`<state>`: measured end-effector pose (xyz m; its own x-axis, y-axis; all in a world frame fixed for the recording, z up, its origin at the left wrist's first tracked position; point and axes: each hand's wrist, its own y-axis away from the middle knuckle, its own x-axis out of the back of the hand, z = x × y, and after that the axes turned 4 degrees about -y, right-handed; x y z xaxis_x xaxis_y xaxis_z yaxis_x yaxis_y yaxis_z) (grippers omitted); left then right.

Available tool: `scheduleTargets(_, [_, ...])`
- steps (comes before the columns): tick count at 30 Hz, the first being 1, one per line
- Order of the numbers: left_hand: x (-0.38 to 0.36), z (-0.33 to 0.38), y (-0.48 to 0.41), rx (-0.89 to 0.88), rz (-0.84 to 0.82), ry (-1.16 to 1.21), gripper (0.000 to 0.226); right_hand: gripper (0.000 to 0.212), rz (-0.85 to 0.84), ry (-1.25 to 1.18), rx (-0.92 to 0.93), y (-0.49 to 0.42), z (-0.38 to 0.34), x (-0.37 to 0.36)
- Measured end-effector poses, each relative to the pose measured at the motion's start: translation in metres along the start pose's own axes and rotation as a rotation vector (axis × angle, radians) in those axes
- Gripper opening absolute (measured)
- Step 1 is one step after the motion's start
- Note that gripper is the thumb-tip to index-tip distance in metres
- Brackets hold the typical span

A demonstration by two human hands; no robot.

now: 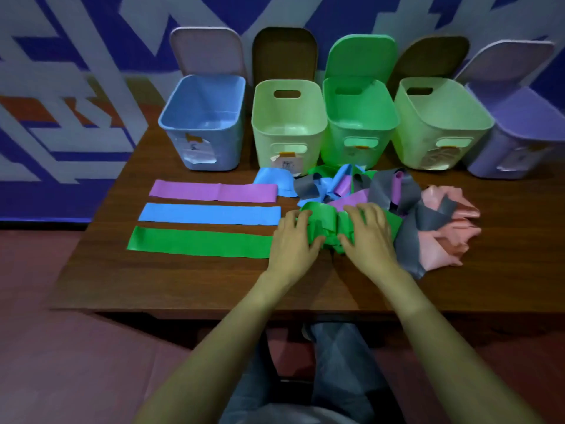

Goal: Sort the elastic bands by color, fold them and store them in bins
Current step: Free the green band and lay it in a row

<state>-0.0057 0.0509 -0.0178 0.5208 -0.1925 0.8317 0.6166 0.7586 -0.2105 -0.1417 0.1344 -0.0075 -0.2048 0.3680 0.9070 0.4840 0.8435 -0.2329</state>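
1. Gripping a crumpled green band (324,228) with left hand (293,240) and right hand (370,237), fingers curled round it, held it at the tangled pile's (382,191) near edge on the desk (183,280).
2. Looked light, limp, stretchy; best pinched at its ends.

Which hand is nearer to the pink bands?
Right. The right hand holds the crumpled green band, left of the pink bands; the left hand holds the same band farther left.
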Motion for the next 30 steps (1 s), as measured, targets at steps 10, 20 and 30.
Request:
scheduleTargets(10, [-0.013,0.002,-0.001,0.07,0.009,0.114,0.019,0.011,0.248,-0.118,-0.109,0.022,0.047,0.004])
scheduleTargets(20, [0.033,0.044,-0.014,0.146,-0.074,0.609,0.025,0.013,0.218,-0.796,-0.368,0.001,0.012,0.035])
scheduleTargets(30, [0.056,0.048,-0.031,0.141,-0.121,0.558,0.027,0.016,0.206,-0.992,-0.18,-0.028,-0.017,0.045])
